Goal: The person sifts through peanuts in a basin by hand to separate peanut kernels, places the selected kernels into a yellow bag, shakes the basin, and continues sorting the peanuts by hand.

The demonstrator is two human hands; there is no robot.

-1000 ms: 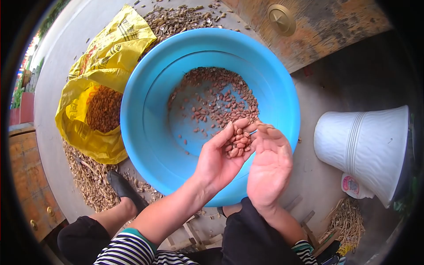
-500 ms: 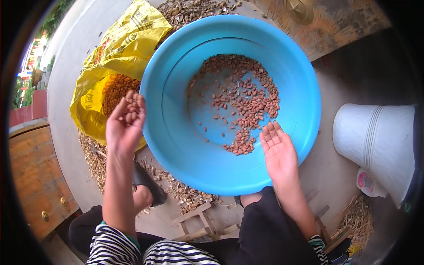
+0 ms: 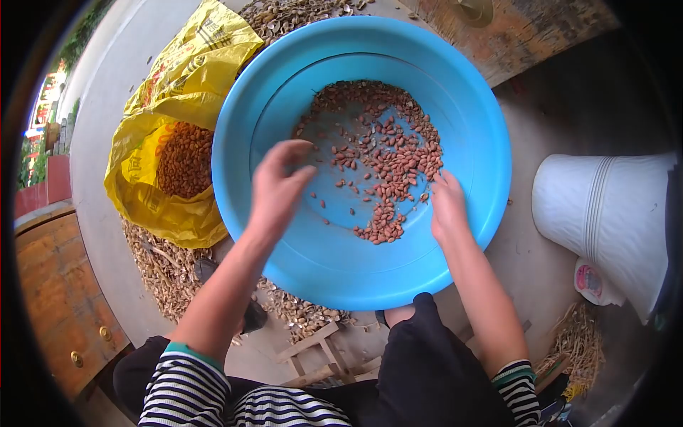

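A large blue basin (image 3: 370, 283) holds shelled peanuts (image 3: 402, 165) with red skins, and small bits of debris lie along their far edge. My left hand (image 3: 279, 186) is over the basin's left part, its thumb and curled fingers apart and nothing visible between them. At the right edge of the peanuts, my right hand (image 3: 448, 205) has its fingers drawn together pointing down. What its fingertips hold, if anything, is too small to make out. Left of the basin stands an open yellow plastic bag (image 3: 131, 196) with more shelled peanuts (image 3: 183, 162) inside.
Empty peanut shells (image 3: 302, 307) cover the floor below the basin, with more shells (image 3: 284, 20) behind it. A white bucket (image 3: 569, 203) lies to the right. Wooden furniture (image 3: 64, 285) stands at left, and a small wooden frame (image 3: 327, 352) is near my legs.
My left hand has moved right, from beside the yellow bag to over the basin; the peanuts in its palm are no longer visible. My right hand has turned from palm up to fingers closed.
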